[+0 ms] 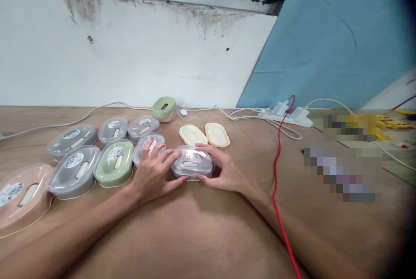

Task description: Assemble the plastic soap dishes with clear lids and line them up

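Note:
A grey soap box with a clear lid and a round patterned sticker (192, 164) sits on the table between my hands. My left hand (154, 170) has its index fingertip and thumb at the box's left end, while its other fingers spread over a neighbouring grey box (140, 151). Around the right end, my right hand (225, 168) curls with fingers at the far side and thumb at the near edge. Just beyond the held box lie two shallow cream trays, a left one (191, 135) and a right one (217, 134).
More lidded boxes stand at left: a green one (114, 163), a pink one (22, 196) and several grey ones (74, 170). A green tray (164, 106) rests on a pink piece near the wall. A red cable (276, 183) crosses the table from a power strip (302, 118).

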`<action>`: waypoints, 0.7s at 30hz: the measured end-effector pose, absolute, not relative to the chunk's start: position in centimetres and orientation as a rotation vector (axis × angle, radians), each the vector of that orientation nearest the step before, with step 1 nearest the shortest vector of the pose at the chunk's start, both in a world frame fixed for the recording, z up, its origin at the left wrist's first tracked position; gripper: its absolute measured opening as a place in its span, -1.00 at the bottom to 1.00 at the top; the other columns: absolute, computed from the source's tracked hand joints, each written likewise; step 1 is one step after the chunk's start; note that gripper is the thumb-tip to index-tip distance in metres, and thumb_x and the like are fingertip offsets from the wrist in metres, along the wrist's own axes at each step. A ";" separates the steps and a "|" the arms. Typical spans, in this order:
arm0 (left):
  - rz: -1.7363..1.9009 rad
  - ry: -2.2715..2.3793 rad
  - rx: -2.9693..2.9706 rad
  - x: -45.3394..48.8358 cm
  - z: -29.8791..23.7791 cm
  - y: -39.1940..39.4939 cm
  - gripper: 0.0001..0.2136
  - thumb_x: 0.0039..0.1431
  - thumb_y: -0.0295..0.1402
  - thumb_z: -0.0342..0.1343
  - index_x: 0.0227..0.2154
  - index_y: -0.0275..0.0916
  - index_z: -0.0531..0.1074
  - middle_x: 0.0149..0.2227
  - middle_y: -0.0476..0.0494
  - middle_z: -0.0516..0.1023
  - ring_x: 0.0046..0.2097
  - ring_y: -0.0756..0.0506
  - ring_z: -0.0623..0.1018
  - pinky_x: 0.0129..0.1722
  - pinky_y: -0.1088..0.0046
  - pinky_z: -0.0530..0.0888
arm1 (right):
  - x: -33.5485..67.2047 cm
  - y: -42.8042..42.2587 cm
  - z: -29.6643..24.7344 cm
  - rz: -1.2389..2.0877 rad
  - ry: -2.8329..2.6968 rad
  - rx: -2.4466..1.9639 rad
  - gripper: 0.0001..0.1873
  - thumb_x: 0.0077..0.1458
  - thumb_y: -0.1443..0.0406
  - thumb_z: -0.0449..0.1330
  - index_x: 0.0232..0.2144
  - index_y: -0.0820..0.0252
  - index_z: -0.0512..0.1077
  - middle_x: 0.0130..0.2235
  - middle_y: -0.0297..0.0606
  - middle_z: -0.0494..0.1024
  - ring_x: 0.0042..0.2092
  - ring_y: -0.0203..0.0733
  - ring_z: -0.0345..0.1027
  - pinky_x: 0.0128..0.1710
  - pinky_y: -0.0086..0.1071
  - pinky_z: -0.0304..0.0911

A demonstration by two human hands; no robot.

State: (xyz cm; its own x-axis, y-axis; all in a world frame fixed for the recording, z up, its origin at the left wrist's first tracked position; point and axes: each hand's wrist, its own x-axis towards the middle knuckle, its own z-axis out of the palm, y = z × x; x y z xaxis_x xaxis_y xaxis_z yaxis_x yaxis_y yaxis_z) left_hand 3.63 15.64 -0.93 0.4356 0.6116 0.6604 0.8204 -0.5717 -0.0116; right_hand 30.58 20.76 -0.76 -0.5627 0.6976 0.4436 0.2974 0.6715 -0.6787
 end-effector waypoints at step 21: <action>-0.939 -1.029 -2.332 2.7 -0.4 16.0 -0.52 0.20 0.16 0.32 -0.11 -0.17 0.59 -0.16 -0.14 0.76 0.02 -0.38 0.67 0.32 -0.20 0.33 | 31.1 20.9 -0.7 0.783 -2.259 -0.731 -0.23 0.04 0.08 0.54 0.28 -0.12 0.45 0.30 -0.20 0.48 0.32 0.12 0.40 0.32 0.04 0.37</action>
State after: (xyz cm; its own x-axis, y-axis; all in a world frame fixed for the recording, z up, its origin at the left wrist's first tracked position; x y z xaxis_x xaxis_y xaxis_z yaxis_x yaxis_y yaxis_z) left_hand 2.71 16.02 -0.42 0.4973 0.4788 0.7235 0.7642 -0.6365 -0.1040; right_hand 31.10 20.90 -0.71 -0.6473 0.6631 0.3758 0.2886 0.6695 -0.6844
